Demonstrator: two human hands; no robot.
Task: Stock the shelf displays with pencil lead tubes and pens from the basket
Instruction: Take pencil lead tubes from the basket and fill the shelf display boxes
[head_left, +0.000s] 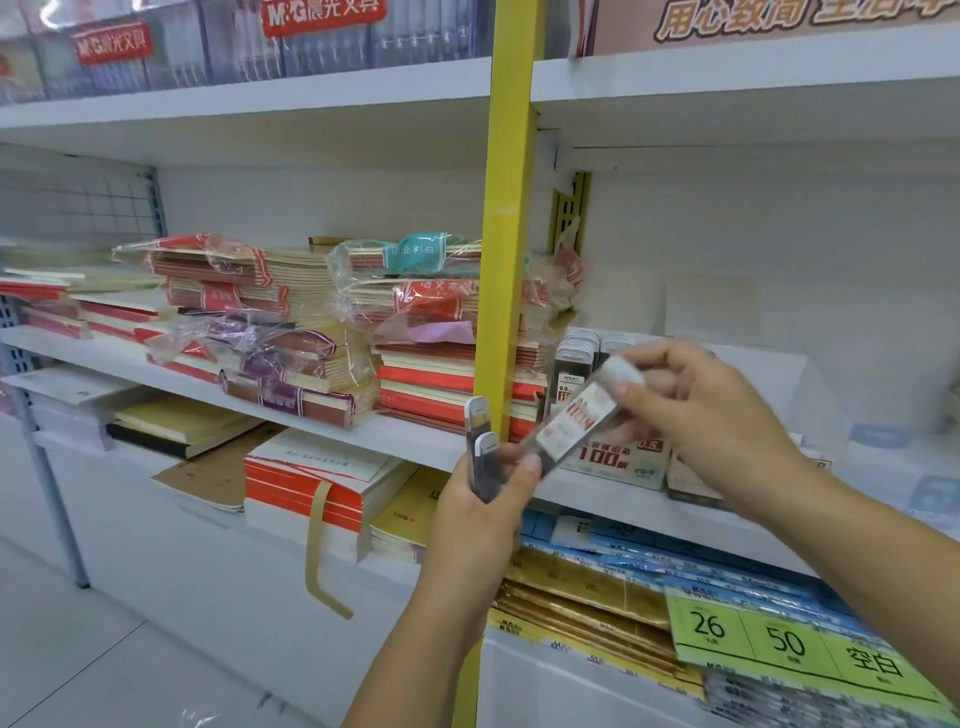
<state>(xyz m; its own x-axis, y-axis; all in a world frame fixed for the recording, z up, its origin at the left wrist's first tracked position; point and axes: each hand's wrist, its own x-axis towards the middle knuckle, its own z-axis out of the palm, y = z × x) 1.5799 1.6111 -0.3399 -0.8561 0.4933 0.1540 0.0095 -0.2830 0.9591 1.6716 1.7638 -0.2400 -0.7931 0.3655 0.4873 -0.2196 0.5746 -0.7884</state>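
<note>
Head view: stationery aisle with white shelves, looking down over both hands.
Left hand (478, 514): raised in front of the yellow post (506, 260), fingers curled round a bundle of lead tubes (484, 441).
Bundle of lead tubes: held upright, two white caps showing above the fist; exact count hard to tell.
Right hand (711, 405): pinching a single lead tube (571, 422) at its white-capped upper end.
Single lead tube: tilted, cap up and to the right, lower end touching the left thumb, just beside the bundle.
Display box (618, 460): on the middle shelf right of the post, directly behind the tilted tube, front printed "100" and "0.5".
Stocked tubes (576, 358): standing in rows in the box, dark bodies, pale caps.
Notebook stacks (291, 322): left of the post on the same shelf, several in torn clear wrap, red, purple and teal bands.
Lower shelf: gold and blue paper packs (587, 587) lying flat, green price label (795, 644) reading 26 and 50 at the front edge.
Top shelf: red M&G signs (322, 15) over blurred packaging.
</note>
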